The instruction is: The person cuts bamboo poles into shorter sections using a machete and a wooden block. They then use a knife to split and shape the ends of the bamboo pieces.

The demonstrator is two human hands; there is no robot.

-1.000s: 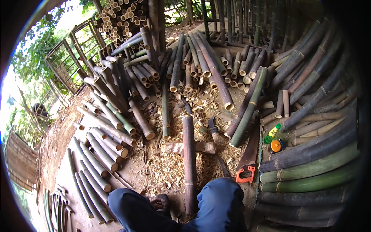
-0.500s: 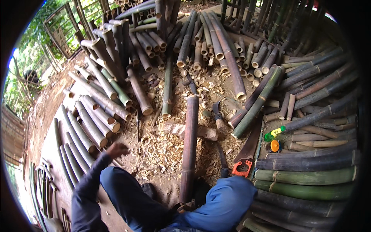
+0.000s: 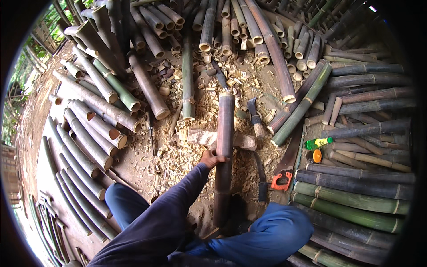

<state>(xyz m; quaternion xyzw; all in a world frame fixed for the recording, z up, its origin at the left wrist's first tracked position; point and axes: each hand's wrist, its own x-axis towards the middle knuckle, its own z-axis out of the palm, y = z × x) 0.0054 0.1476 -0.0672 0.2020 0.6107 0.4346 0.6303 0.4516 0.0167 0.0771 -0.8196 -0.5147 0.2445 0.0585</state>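
From the head view, down over the seated person's knees, I see the left hand [image 3: 211, 159] curled against the left side of a dark bamboo section [image 3: 225, 120], a thumb or finger laid across its upper face. The other fingers are tucked out of sight (how tight the squeeze is, I cannot tell). The right hand is out of view, so I cannot tell its state.

The section lies lengthwise in the middle, its near end between the blue-trousered knees [image 3: 280, 224], its far part crossing above a pale wood block [image 3: 245, 142]. Shavings [image 3: 178, 167] litter the ground on both sides. To the right, a broad-bladed tool [image 3: 254, 112] lies on the far side of the block, and a long knife [image 3: 262, 190] on the near side; farther right is a saw with an orange handle [image 3: 281, 180], then a green-and-yellow bottle [image 3: 319, 143]. Cut bamboo lengths [image 3: 80, 160] lie in rows on the left, and more bamboo poles [image 3: 351, 191] are stacked at right.
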